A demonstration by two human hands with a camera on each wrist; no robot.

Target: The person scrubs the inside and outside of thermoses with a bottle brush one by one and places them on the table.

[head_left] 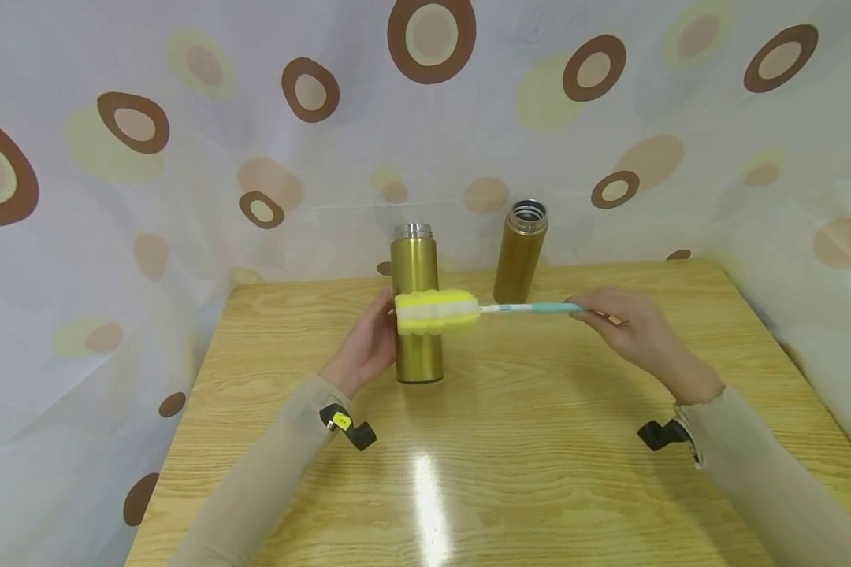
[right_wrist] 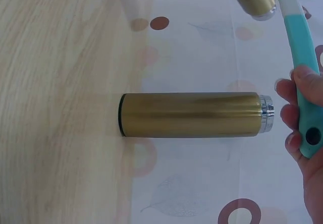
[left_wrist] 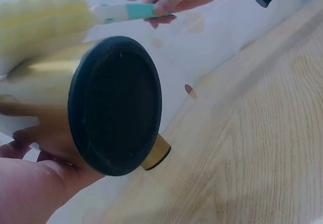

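Observation:
My left hand [head_left: 372, 346] grips a gold thermos bottle [head_left: 418, 358] from its left side. The bottle is lidless, with a silver threaded neck, and its dark base [left_wrist: 121, 105] faces the left wrist camera. In my right hand [head_left: 627, 323] is a bottle brush [head_left: 436, 311], held level by its teal and white handle [right_wrist: 298, 42]. Its yellow and white sponge head crosses in front of the held bottle in the head view. A second gold thermos [head_left: 521, 252], its mouth uncovered, stands upright near the back of the table, beyond the brush handle.
The wooden table [head_left: 525, 449] runs back to a pale curtain [head_left: 432, 142] with brown and yellow circles, which also hangs along both sides. Black camera mounts [head_left: 347, 425] are strapped at both wrists.

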